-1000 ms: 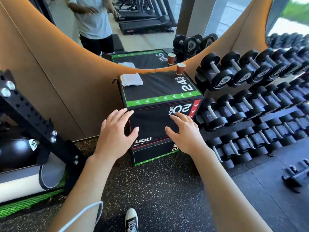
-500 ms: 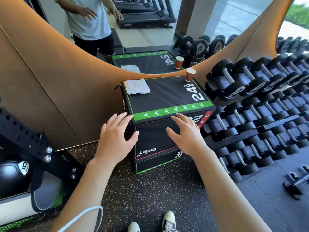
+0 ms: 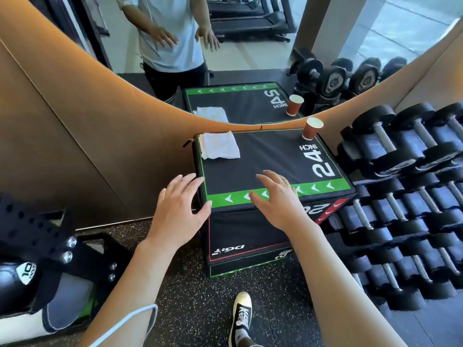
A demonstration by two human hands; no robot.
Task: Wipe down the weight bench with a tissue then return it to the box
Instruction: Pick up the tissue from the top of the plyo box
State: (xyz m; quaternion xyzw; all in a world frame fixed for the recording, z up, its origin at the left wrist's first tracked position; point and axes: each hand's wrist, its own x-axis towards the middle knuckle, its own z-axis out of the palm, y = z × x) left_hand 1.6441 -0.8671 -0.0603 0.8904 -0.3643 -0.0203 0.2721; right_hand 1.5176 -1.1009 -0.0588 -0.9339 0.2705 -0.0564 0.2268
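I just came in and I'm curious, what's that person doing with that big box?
A person stands at a black padded box with a green stripe in a gym. Both hands are open and empty: the left hand is by the box's near corner, the right hand hovers over its top. A crumpled white tissue lies untouched at the far corner, opposite a brown paper cup.

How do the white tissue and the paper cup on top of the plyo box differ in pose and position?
The tissue lies flat and crumpled at the far left corner of the plyo box; the paper cup stands upright at the far right corner. The tissue is white, the cup brown with a pale rim. Neither is touched by a hand, and the mirror reflects both.
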